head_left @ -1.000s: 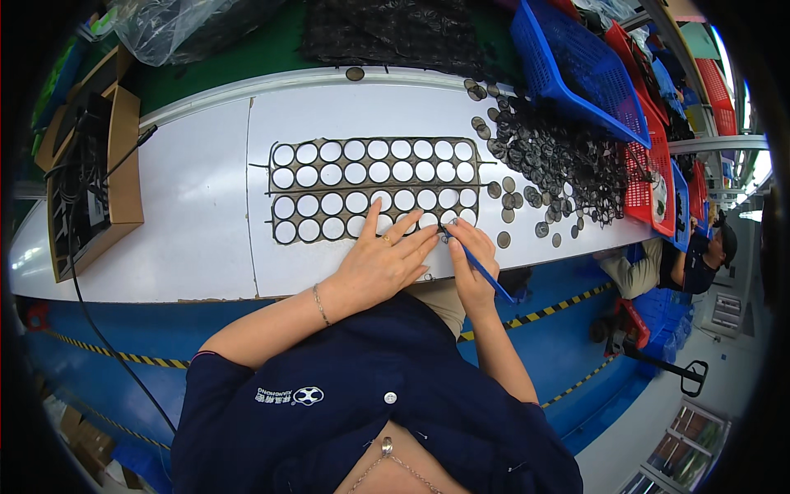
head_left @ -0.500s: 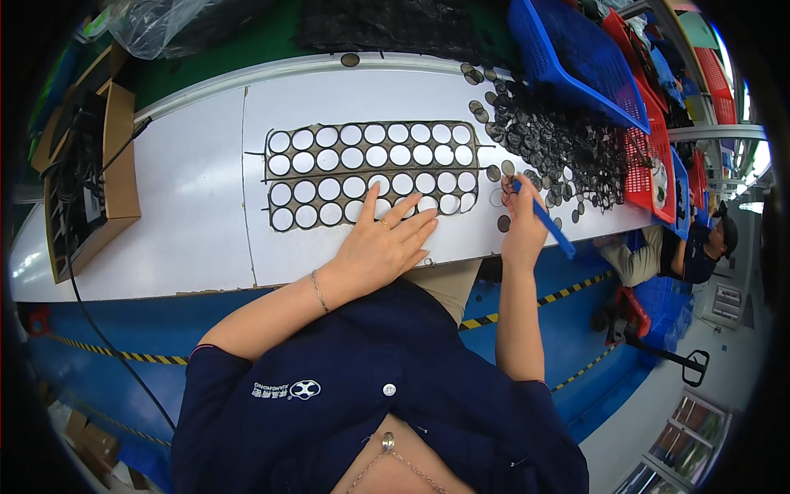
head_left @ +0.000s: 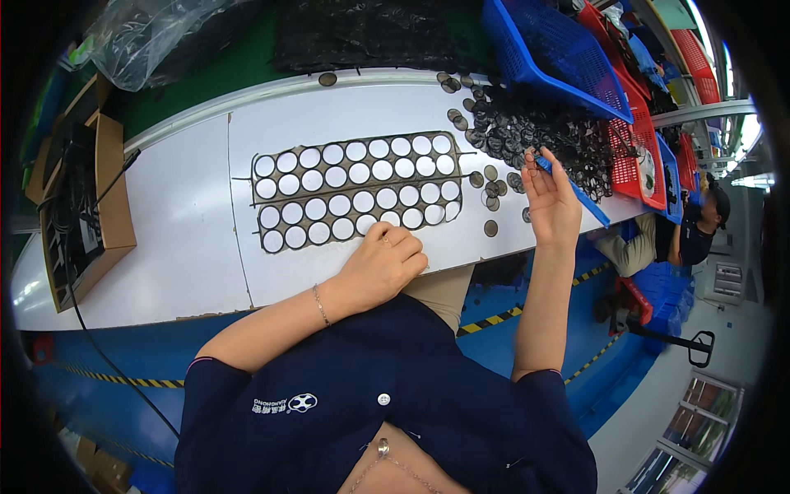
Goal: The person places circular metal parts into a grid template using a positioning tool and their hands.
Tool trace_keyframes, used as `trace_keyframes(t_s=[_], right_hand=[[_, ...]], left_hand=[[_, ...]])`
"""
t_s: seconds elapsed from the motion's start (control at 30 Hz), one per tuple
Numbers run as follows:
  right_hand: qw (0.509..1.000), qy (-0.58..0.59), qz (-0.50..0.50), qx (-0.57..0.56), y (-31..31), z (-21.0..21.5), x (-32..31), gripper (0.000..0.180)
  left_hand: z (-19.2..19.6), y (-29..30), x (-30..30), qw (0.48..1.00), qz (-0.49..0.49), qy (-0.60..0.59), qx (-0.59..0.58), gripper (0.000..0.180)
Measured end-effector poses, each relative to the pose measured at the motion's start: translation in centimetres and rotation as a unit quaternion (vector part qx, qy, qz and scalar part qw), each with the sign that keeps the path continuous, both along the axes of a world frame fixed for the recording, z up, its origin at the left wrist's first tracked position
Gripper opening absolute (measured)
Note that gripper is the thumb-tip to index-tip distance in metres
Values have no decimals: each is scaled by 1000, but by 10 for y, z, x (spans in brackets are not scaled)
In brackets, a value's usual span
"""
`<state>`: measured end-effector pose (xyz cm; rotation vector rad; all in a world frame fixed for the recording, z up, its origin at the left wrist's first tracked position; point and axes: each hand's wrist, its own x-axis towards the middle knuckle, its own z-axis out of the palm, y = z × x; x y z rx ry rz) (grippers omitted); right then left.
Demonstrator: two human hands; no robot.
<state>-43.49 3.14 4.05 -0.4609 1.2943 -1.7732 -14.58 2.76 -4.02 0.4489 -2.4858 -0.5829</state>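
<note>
White counter (head_left: 189,247) under both hands; far edge cut by blue basket (head_left: 543,49), dark bagged stock beyond hard to make out

Perforated dark sheet (head_left: 358,193) just beyond left hand (head_left: 383,263), fingers curled loosely on its near edge, gripping nothing visible

Disc pile (head_left: 535,136) just past right hand (head_left: 551,202), clasping blue pen-like tool (head_left: 576,193); tip hidden among discs

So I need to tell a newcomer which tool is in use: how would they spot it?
On the white table, look right of the dark sheet of round holes to the raised right hand. It holds a slim blue stick, the only blue thing among dark discs.
</note>
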Motion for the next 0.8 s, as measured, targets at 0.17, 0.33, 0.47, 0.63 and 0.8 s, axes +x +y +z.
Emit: trace_keyframes(t_s=[0.17, 0.33, 0.47, 0.63, 0.8], right_hand=[[996, 72, 15, -52, -19, 40, -13, 35], [996, 73, 47, -18, -7, 24, -5, 34], [1000, 24, 19, 1, 22, 6, -3, 35], [1000, 8, -25, 7, 55, 5, -7, 37], [999, 4, -34, -10, 73, 3, -19, 37]], left_hand=[[11, -8, -5, 995, 19, 80, 46, 10], [23, -43, -48, 986, 23, 113, 118, 10], [12, -67, -108, 992, 22, 71, 101, 10], [6, -75, -144, 994, 47, -30, 89, 13], [5, -69, -153, 997, 69, -41, 8, 13]])
